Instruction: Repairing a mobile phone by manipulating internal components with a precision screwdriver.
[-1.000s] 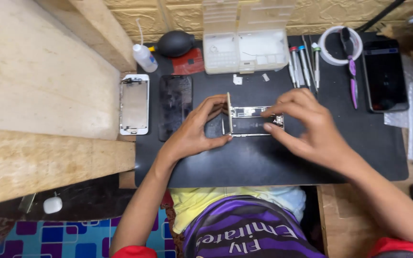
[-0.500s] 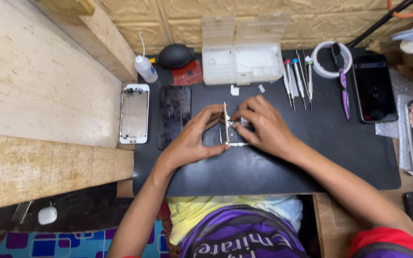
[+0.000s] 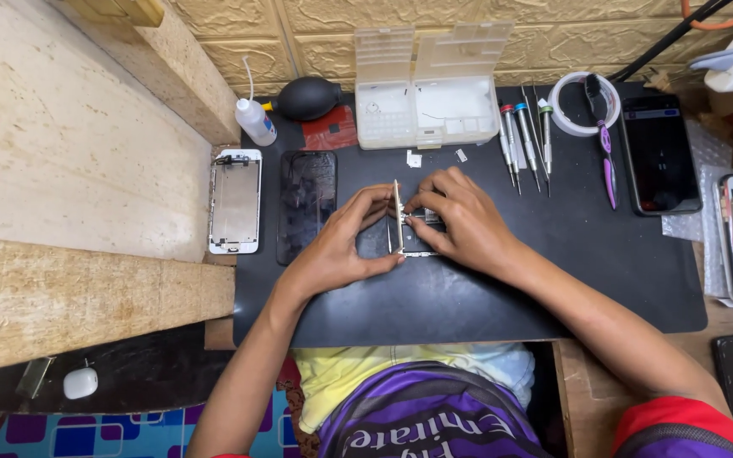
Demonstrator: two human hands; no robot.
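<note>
An opened phone (image 3: 400, 222) lies at the middle of a black work mat (image 3: 468, 288), its screen panel tilted up on edge. My left hand (image 3: 337, 246) grips that raised panel from the left. My right hand (image 3: 460, 222) rests on the phone's body, fingertips pressed into its inside; the body is mostly hidden under this hand.
Left of my hands lie a dark cracked screen (image 3: 307, 203) and a white phone frame (image 3: 235, 202). Behind them stand a clear parts box (image 3: 426, 93), a black air blower (image 3: 307, 97) and a small bottle (image 3: 254, 121). Screwdrivers (image 3: 523, 136), a tape roll (image 3: 583, 102) and phones (image 3: 659, 153) sit right.
My right hand has slid left over the phone's body, closing up to the left hand. The screen panel stays raised on edge.
</note>
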